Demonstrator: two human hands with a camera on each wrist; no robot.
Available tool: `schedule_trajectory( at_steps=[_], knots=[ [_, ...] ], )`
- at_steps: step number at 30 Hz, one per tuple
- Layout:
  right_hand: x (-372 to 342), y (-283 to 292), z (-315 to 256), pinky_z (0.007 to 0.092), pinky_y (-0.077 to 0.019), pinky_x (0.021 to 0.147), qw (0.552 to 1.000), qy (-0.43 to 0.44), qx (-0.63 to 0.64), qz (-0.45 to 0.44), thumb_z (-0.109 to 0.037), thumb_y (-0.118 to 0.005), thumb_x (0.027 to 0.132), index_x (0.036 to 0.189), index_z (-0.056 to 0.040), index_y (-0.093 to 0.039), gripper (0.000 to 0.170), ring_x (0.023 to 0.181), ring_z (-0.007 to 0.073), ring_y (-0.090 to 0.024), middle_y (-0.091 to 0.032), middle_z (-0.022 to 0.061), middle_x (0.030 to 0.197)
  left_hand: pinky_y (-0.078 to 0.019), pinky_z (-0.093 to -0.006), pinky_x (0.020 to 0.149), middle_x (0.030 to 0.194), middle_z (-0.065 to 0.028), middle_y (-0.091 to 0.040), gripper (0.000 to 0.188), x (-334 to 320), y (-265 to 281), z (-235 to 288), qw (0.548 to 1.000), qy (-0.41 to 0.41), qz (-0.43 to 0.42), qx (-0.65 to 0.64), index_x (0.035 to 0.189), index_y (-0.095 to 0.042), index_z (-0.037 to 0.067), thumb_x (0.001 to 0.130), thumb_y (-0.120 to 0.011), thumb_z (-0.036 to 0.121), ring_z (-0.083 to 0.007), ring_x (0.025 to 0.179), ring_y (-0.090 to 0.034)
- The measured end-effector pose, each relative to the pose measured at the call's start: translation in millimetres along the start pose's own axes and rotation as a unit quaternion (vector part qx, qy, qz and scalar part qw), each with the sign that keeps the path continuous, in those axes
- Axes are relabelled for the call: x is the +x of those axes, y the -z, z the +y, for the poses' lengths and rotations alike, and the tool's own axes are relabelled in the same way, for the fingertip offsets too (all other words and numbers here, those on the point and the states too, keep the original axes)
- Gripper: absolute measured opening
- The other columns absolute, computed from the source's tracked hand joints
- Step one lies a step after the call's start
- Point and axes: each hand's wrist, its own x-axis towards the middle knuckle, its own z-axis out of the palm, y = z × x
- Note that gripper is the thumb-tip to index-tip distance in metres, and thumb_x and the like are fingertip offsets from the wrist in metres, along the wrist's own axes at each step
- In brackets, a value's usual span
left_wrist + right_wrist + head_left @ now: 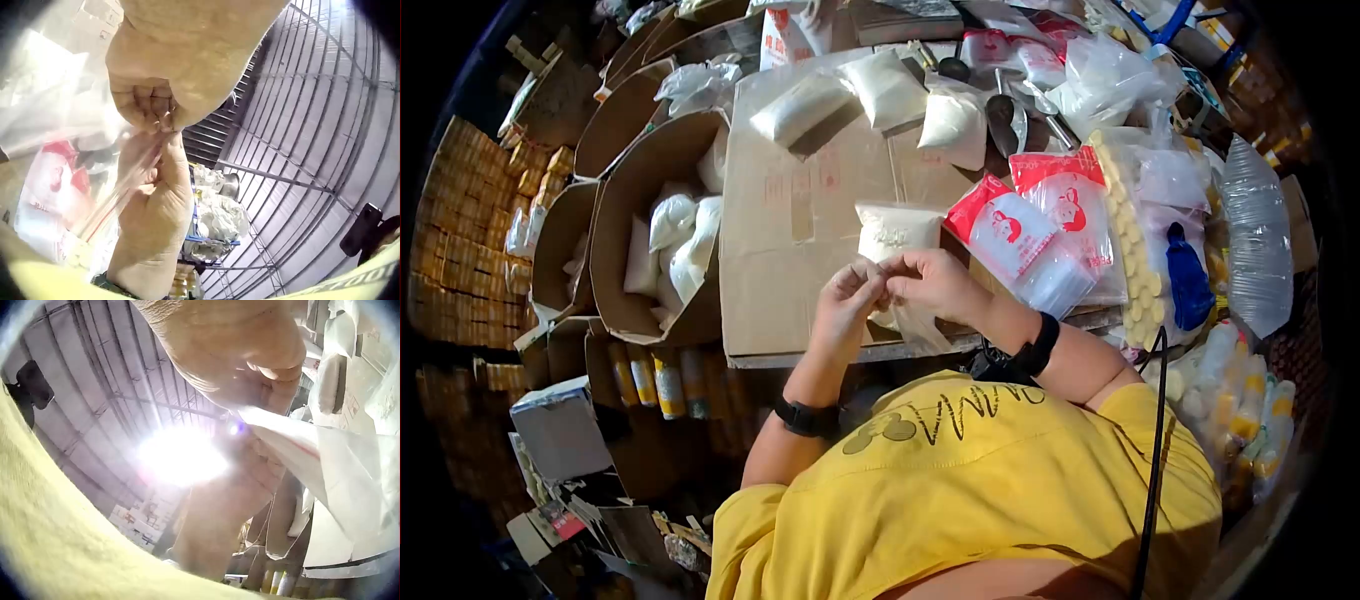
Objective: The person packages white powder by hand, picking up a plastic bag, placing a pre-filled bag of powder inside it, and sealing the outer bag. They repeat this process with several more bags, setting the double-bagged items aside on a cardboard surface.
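Both hands meet at the near end of a clear zip bag (898, 228) of white powder lying on the cardboard. My left hand (847, 298) pinches the bag's mouth between thumb and fingers. Right beside it, my right hand (942, 287) pinches the same edge, fingertips touching the left ones. In the left wrist view a red line runs along the clear plastic strip (115, 203) at the mouth. The right wrist view shows the plastic (300, 444) stretching away from the fingers.
Several filled powder bags (883, 90) lie at the cardboard's (775, 260) far side. Red-and-clear printed bags (1025, 235) are stacked to the right, with metal scoops (1003, 122) behind. An open cardboard drum (615, 245) holding white bags stands left. A blue cloth-like item (1188, 278) lies far right.
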Motion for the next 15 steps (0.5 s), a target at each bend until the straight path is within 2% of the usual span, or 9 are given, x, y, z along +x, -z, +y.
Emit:
schedule_trajectory(
  at_steps=[3, 9, 15],
  knots=[
    [12.6, -4.1, -4.7, 0.0227, -0.0451, 0.067, 0.999, -0.027, 0.031, 0.002, -0.005, -0.052, 0.086, 0.101, 0.0059, -0.056, 0.019, 0.072, 0.0091, -0.054, -0.059, 0.0044, 0.083, -0.0445, -0.0254, 0.063, 0.080, -0.0052, -0.057, 0.009, 2.5, 6.6, 8.0, 0.999, 0.022, 0.032, -0.010, 0.090, -0.054, 0.001, 0.088, -0.053, 0.009, -0.0133, 0.067, -0.054],
    [25.5, -8.5, -5.0, 0.0227, -0.0439, 0.064, 0.997, -0.052, 0.051, 0.017, -0.005, -0.051, 0.087, 0.103, 0.0063, -0.055, 0.020, 0.068, 0.0081, -0.051, -0.057, 0.0030, 0.080, -0.0441, -0.0250, 0.062, 0.077, -0.0055, -0.058, 0.010, 12.8, 15.9, 13.0, 0.997, -0.002, 0.059, 0.045, 0.088, -0.055, 0.000, 0.087, -0.055, 0.010, -0.0127, 0.066, -0.053],
    [22.8, -13.2, -15.1, 0.0246, -0.0451, 0.064, 0.998, -0.029, 0.060, -0.016, -0.007, -0.048, 0.088, 0.101, 0.0065, -0.055, 0.019, 0.074, 0.0102, -0.056, -0.060, 0.0052, 0.084, -0.0431, -0.0238, 0.061, 0.075, -0.0035, -0.055, 0.006, 15.6, 15.8, 11.0, 0.996, -0.018, 0.068, 0.063, 0.085, -0.053, 0.001, 0.086, -0.054, 0.007, -0.0116, 0.064, -0.052]
  ],
)
